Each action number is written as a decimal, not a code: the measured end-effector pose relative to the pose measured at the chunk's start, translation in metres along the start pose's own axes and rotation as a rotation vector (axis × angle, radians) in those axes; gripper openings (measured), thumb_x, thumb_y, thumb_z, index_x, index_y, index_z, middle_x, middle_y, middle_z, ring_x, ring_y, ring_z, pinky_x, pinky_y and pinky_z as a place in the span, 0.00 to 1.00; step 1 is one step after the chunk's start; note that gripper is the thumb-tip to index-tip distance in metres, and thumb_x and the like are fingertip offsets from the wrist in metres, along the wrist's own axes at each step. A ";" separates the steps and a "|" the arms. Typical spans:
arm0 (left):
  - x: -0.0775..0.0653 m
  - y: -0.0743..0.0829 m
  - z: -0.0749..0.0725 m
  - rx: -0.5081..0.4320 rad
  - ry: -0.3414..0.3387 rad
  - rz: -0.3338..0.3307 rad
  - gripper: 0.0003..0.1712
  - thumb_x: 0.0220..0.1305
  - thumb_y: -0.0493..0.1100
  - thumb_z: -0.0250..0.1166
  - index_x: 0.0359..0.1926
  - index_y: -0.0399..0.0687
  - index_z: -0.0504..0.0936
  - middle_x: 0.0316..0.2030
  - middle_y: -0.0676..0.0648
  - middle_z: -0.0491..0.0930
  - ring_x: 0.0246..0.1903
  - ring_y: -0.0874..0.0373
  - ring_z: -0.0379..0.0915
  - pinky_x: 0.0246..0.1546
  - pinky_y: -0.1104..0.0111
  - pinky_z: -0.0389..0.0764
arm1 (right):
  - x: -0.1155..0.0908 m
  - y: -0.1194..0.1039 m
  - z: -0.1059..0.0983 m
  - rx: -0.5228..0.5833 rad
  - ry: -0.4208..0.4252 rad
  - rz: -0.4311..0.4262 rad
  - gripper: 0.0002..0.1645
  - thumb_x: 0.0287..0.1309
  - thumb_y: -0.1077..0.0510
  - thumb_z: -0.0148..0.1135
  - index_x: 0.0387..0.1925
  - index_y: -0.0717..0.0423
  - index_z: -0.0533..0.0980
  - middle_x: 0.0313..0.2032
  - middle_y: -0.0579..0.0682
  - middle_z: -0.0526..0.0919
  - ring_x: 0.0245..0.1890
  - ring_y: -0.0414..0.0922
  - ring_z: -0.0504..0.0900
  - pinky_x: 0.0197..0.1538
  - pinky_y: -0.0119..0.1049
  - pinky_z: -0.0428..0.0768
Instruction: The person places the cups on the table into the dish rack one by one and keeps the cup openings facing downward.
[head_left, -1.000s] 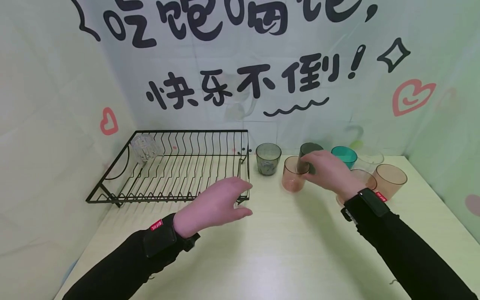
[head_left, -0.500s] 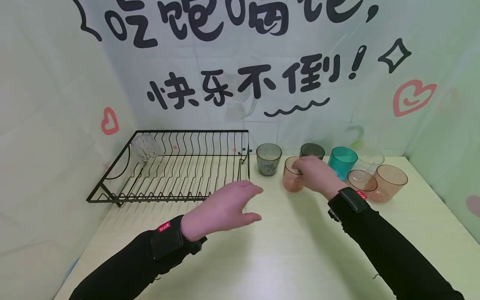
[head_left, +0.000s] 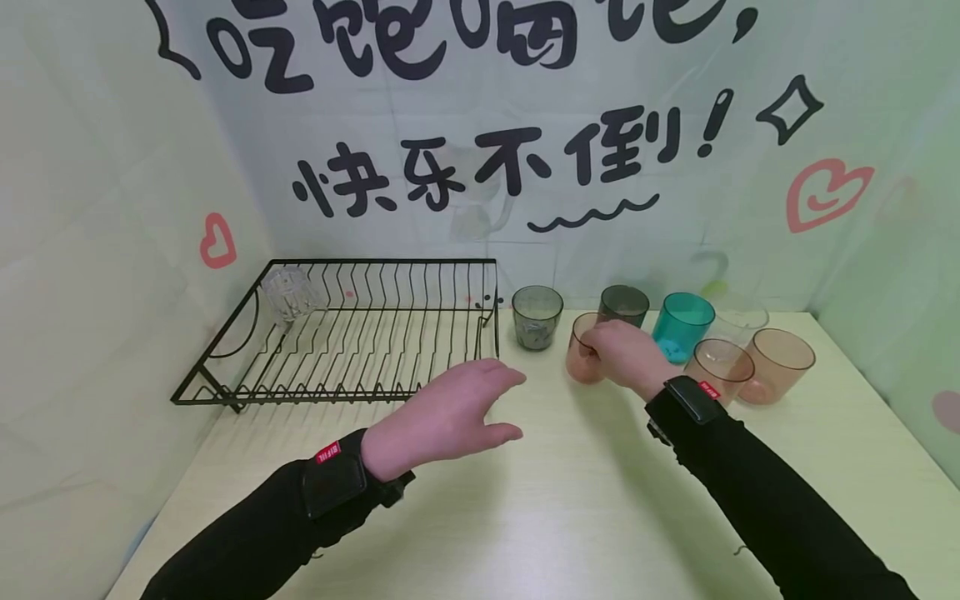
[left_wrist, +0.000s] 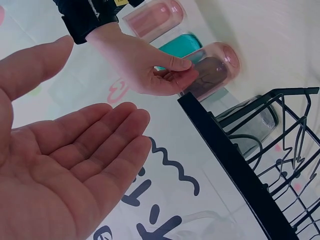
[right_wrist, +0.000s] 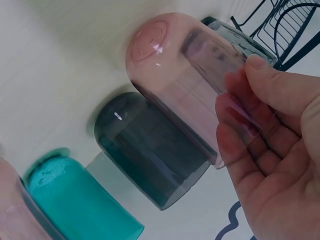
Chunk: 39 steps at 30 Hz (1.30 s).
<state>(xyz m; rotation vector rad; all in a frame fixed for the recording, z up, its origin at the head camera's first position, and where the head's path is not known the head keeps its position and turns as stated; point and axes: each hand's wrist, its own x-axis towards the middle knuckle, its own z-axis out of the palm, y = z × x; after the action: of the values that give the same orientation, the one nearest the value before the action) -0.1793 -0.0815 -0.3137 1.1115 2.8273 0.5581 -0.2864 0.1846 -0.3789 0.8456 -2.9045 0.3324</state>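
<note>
My right hand (head_left: 626,357) is at the rim of a clear pink cup (head_left: 581,367) standing upright on the table, just in front of a dark grey cup (head_left: 624,303). In the right wrist view, the thumb and curled fingers (right_wrist: 295,102) pinch the pink cup (right_wrist: 167,65) near its mouth, some fingers showing through it. My left hand (head_left: 442,417) hovers before the black wire dish rack (head_left: 375,310), holding nothing. Its fingers and thumb are spread apart, and the palm (left_wrist: 55,185) faces the left wrist camera.
A smoky grey glass (head_left: 536,321) stands between rack and pink cup. Right of the dark cup are a teal cup (head_left: 682,329), a clear glass (head_left: 744,313) and two more pink cups, one at the far right (head_left: 780,371). A clear glass (head_left: 288,293) lies in the rack's left end.
My right hand has moved left and down, away from the dark grey cup and onto the pink cup's rim. My left hand has shifted slightly right.
</note>
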 end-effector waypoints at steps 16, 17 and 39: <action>-0.001 -0.005 0.001 0.006 0.009 0.020 0.32 0.59 0.47 0.72 0.61 0.37 0.76 0.52 0.44 0.79 0.46 0.53 0.76 0.51 0.62 0.76 | 0.003 0.003 0.002 0.013 -0.049 0.071 0.16 0.49 0.77 0.54 0.22 0.54 0.74 0.21 0.46 0.68 0.26 0.46 0.67 0.31 0.38 0.63; 0.000 -0.006 0.001 0.006 0.009 0.022 0.32 0.59 0.47 0.72 0.61 0.37 0.76 0.51 0.44 0.79 0.45 0.53 0.76 0.51 0.62 0.76 | 0.003 0.003 0.001 0.013 -0.049 0.071 0.15 0.49 0.76 0.54 0.22 0.53 0.74 0.21 0.46 0.69 0.26 0.46 0.67 0.31 0.38 0.63; 0.000 -0.009 -0.003 0.006 -0.007 -0.010 0.32 0.59 0.46 0.72 0.61 0.36 0.76 0.53 0.42 0.79 0.51 0.51 0.75 0.56 0.60 0.74 | -0.013 -0.012 -0.032 -0.036 -0.031 -0.048 0.18 0.46 0.75 0.52 0.15 0.51 0.64 0.18 0.41 0.56 0.23 0.42 0.59 0.29 0.36 0.54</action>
<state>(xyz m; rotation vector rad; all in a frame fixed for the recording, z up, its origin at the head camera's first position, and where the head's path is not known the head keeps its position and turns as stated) -0.1861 -0.0887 -0.3144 1.0981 2.8283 0.5441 -0.2675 0.1889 -0.3475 0.9219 -2.9039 0.2647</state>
